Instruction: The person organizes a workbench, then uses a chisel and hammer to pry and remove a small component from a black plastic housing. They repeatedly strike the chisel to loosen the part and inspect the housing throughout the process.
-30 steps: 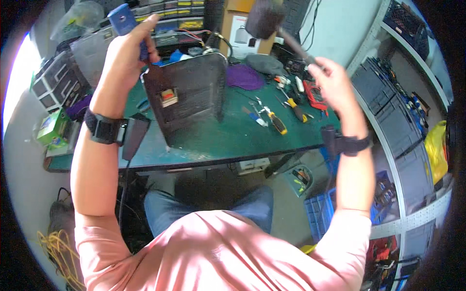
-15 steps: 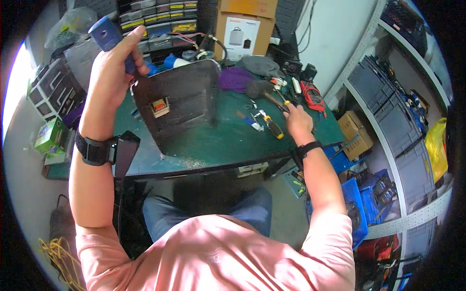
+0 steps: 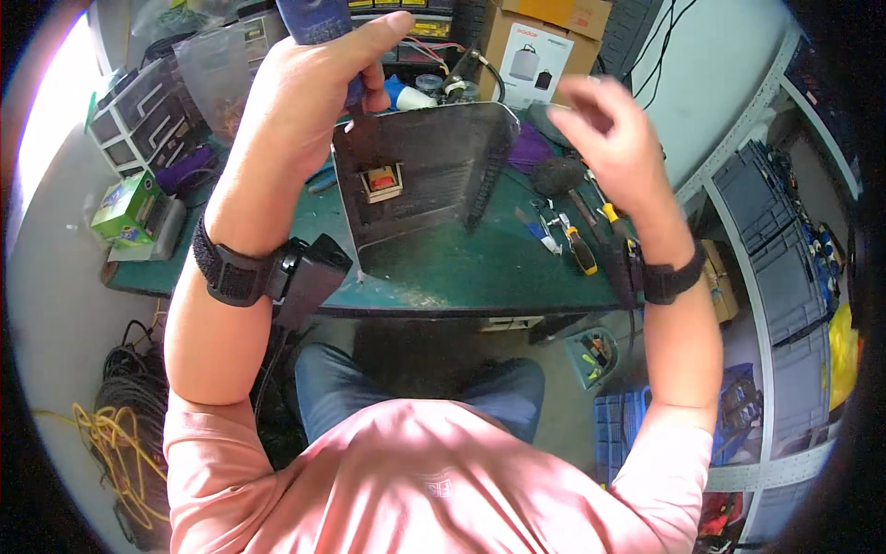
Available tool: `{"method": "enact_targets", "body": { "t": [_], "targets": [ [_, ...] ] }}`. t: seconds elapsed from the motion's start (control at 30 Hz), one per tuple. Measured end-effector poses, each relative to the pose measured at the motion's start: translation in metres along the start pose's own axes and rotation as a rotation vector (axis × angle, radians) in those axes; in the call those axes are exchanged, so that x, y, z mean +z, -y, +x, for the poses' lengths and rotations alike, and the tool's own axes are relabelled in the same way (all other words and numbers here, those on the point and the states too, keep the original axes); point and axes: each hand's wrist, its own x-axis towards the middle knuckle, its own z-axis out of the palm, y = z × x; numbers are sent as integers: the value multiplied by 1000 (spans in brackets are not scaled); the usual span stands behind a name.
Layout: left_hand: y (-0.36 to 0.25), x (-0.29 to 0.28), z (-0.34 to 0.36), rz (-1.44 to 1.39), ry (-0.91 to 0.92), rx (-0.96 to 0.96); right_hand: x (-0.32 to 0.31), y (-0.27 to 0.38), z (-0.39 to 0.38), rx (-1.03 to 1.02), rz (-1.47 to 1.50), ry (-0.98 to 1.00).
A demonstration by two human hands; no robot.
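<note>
My left hand (image 3: 318,97) is closed around the blue handle (image 3: 316,22) of a black dustpan (image 3: 438,166), which is tilted up over the green workbench. Inside the pan lies a small pale piece with a red patch (image 3: 382,182). My right hand (image 3: 616,138) is raised above the bench's right side, thumb and fingers apart and curved, with nothing seen between them. Below it lies a brush with a dark round head (image 3: 557,175), beside a yellow-handled screwdriver (image 3: 581,253) and a blue tool (image 3: 539,231).
Pale crumbs (image 3: 420,297) lie near the front edge of the bench (image 3: 498,282). A cardboard box (image 3: 565,18) and purple cloth (image 3: 530,148) are at the back. On the left stands a green box (image 3: 131,217); metal shelving (image 3: 715,171) rises on the right.
My right hand has let go of the brush's handle and risen up and away from it. My left hand still holds the dustpan; the whole view has shifted.
</note>
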Motion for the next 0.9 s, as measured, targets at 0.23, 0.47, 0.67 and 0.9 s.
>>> {"method": "enact_targets", "body": {
  "t": [0.23,0.47,0.67,0.9],
  "targets": [
    [3,12,-3,-163,-6,83,52,129,99,-378,364,-42],
    [27,-6,-24,221,-142,416,65,141,108,-227,546,50],
    [111,-10,-61,512,-148,265,69,127,113,-167,555,7],
    [134,6,-56,308,-52,111,65,109,134,98,431,-29]
  ]
}}
